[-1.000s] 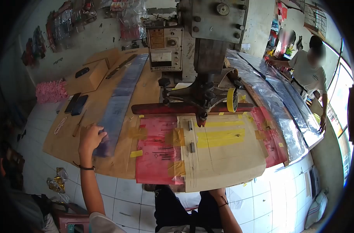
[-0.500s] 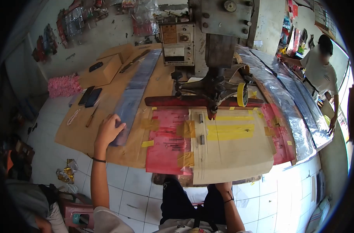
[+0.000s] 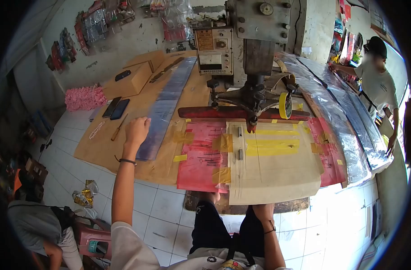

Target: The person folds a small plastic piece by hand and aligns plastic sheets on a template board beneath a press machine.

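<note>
My left hand (image 3: 138, 130) is closed, its fingers curled at the left edge of a long strip of bluish clear plastic (image 3: 162, 114). Whether the fingertips pinch a sheet of it is hidden. My right hand (image 3: 263, 210) is at the front edge of a beige board (image 3: 282, 173), its fingers out of sight beneath it. Yellow tape and two small dark blocks are on that board. Red taped sheets (image 3: 198, 166) flank it on both sides. Above its back edge sits a red bar (image 3: 205, 113) under the press head (image 3: 255, 96).
A control box (image 3: 214, 51) stands behind the press. Phones (image 3: 120, 109), a wooden-handled tool (image 3: 119, 128) and a cardboard box (image 3: 131, 81) lie on the left. Plastic sheets (image 3: 331, 112) cover the right side. One person (image 3: 379, 83) stands at right; another (image 3: 38, 225) is at lower left.
My left hand has moved forward along the plastic strip, and its fingers have curled in. The right hand stays at the board's front edge. The whole view has shifted slightly.
</note>
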The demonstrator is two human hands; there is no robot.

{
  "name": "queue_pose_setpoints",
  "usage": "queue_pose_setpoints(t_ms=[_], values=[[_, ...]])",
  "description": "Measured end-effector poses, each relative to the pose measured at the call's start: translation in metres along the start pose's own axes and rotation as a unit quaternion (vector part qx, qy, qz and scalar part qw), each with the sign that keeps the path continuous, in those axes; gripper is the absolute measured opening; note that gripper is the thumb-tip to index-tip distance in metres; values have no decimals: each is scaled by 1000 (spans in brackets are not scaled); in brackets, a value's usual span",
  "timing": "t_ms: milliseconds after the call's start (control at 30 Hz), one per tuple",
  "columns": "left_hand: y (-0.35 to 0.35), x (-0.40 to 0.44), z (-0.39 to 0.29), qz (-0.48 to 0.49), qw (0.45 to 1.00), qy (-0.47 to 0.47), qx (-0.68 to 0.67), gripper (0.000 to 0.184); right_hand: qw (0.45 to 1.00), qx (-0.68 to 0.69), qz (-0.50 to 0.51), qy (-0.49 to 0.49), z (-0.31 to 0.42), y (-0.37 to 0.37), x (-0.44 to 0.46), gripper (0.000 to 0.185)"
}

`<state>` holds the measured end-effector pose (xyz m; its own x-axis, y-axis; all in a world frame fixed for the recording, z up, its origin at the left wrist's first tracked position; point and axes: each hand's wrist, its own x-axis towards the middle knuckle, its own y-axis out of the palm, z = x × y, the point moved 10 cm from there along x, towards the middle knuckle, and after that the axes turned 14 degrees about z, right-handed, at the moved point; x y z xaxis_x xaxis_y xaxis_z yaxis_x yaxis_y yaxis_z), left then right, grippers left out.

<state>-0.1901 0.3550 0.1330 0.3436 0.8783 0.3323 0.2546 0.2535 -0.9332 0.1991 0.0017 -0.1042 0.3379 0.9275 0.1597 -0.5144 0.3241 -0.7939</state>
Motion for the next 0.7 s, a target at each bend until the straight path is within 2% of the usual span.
queue_pose_setpoints(t_ms=[133,167,200,267,333,367,400,500,533,600,633,700], values=[[-87,-34,-20,-95,992,29,-75,26,998,-21,-3,-53,18,-21,-25,29],[-108,-48,-25,-85,983,31,-157,22,997,-36,2,-62,23,-30,-33,31],[-129,-65,-31,-73,968,32,-239,19,991,-21,96,-89,29,-26,-37,35],[-178,-102,-59,-110,939,101,-310,12,949,8,284,-137,41,-23,-60,44],[-217,-138,-98,-130,903,135,-386,12,879,187,412,-149,92,-46,-65,54],[-226,-155,-110,-132,915,159,-346,11,828,275,465,-152,125,-57,-64,59],[-232,-171,-123,-135,924,185,-305,11,839,302,413,-186,154,-80,-55,65],[-207,-191,-202,37,878,331,-344,12,866,335,241,-283,220,-129,-30,84],[-195,-198,-226,77,845,377,-371,12,863,340,235,-290,232,-129,-26,89],[-171,-206,-268,238,808,371,-392,14,858,348,220,-308,249,-124,-18,99],[-162,-208,-280,279,791,381,-390,16,833,392,221,-323,255,-119,-20,106],[-141,-215,-296,360,751,394,-389,21,805,439,243,-315,259,-107,-28,105]])
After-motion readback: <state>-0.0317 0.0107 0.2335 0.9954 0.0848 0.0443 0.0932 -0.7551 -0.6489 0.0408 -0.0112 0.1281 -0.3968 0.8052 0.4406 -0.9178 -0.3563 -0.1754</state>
